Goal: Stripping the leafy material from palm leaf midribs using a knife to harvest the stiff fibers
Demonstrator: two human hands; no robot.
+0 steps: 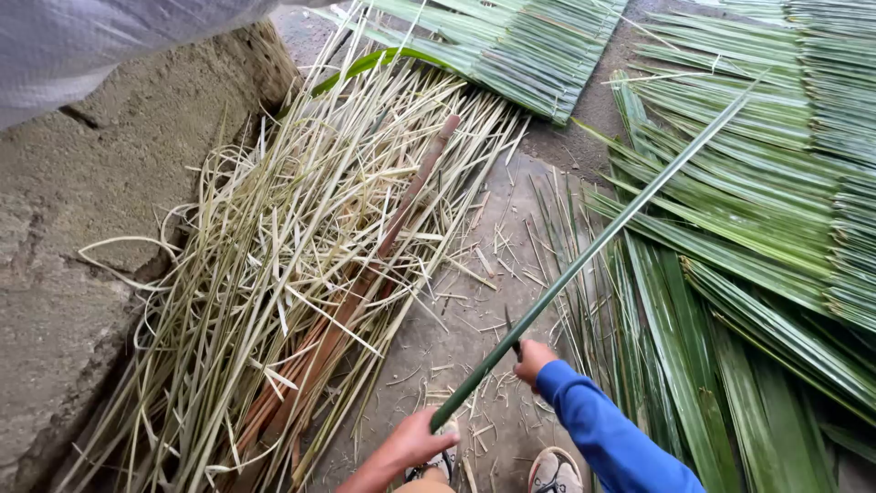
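Green stalk (602, 242): held slanted up and away from the person, its butt end low, so its length is kept clear of the floor.
Left hand (415, 443): closed around the stalk's lower end.
Right hand (532, 359): just above it beside the stalk, fist closed on a small dark blade (511, 330).
Pale stripped strips (274, 274): heaped left of the stalk.
Green leaves (757, 219): laid flat right of it.

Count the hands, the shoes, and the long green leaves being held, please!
Hands: 2, the left hand and the right hand
Shoes: 2, one shoe and another shoe, partly hidden
Held green leaf: 1
Total: 5
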